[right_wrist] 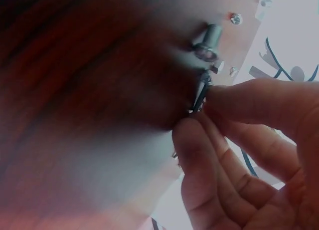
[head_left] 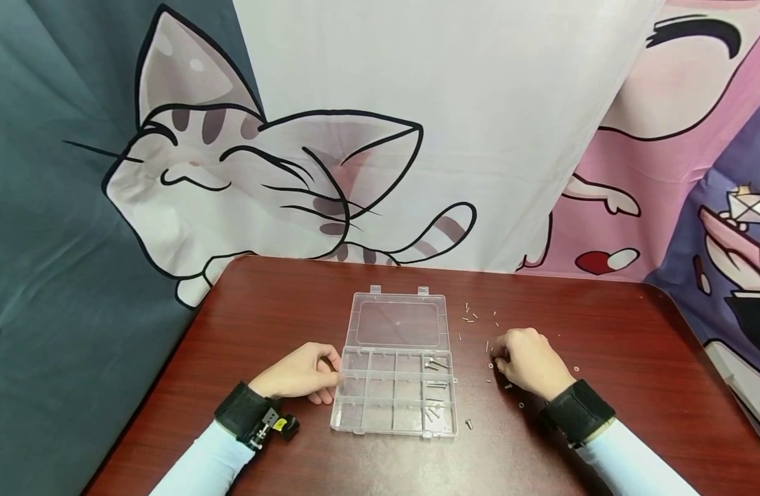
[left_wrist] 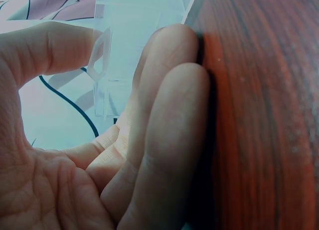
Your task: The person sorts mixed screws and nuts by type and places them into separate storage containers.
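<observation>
A clear plastic compartment box (head_left: pixel 380 403) lies on the table with its lid (head_left: pixel 397 324) folded back, away from me. Several screws (head_left: pixel 435 386) sit in its right-hand column of compartments. My left hand (head_left: pixel 302 372) grips the box's left edge; in the left wrist view the thumb (left_wrist: pixel 65 48) is at the box wall (left_wrist: pixel 129 55) and the other fingers lie along its side by the tabletop. To the right of the box, my right hand (head_left: pixel 531 362) is low over the table. Its thumb and forefinger pinch a small metal screw (right_wrist: pixel 201 93), and another screw (right_wrist: pixel 209 43) stands close by.
Small loose screws (head_left: pixel 469 317) and nuts are scattered right of the box and around the right hand. One larger screw (head_left: pixel 469 424) lies by the box's lower right corner. A printed cloth (head_left: pixel 479 89) hangs behind the brown table (head_left: pixel 280 296).
</observation>
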Action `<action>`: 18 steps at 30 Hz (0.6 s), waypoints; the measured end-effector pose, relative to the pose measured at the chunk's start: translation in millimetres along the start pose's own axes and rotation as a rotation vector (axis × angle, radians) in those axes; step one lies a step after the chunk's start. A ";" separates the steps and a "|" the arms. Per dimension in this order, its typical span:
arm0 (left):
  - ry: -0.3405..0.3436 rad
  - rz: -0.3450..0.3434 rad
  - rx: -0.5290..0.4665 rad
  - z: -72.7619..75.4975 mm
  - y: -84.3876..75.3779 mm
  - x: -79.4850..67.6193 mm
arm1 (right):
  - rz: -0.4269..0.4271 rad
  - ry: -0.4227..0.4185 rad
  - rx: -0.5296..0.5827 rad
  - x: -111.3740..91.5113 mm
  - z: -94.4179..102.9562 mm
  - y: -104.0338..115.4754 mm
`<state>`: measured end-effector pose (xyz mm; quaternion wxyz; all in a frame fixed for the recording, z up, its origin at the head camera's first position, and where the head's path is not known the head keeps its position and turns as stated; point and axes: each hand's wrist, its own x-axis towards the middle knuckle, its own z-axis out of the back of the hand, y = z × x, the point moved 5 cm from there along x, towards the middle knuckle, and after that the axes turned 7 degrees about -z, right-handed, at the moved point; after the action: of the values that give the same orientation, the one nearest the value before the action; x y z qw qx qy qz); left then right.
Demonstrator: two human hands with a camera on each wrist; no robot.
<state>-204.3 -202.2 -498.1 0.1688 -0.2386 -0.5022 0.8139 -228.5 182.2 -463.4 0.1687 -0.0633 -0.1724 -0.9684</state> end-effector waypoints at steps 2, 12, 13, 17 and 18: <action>0.003 -0.006 0.000 0.0 -0.7 0.0 | -0.027 0.002 0.014 1.1 1.0 -0.2; 0.003 -0.013 -0.014 0.4 -1.1 -0.2 | -0.199 0.004 0.015 4.9 -2.2 -3.9; 0.004 -0.013 -0.015 0.3 -1.0 -0.2 | -0.208 -0.001 0.009 4.8 -2.2 -3.9; 0.004 -0.008 -0.019 0.0 -1.0 -0.4 | -0.218 -0.020 -0.015 5.0 -1.8 -2.8; 0.003 -0.006 -0.018 0.1 -1.1 -0.5 | -0.212 -0.026 -0.022 5.6 -1.8 -2.5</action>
<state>-203.9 -202.1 -497.0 0.1699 -0.2395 -0.5101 0.8084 -234.7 182.0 -464.8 0.0625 -0.0592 -0.1696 -0.9817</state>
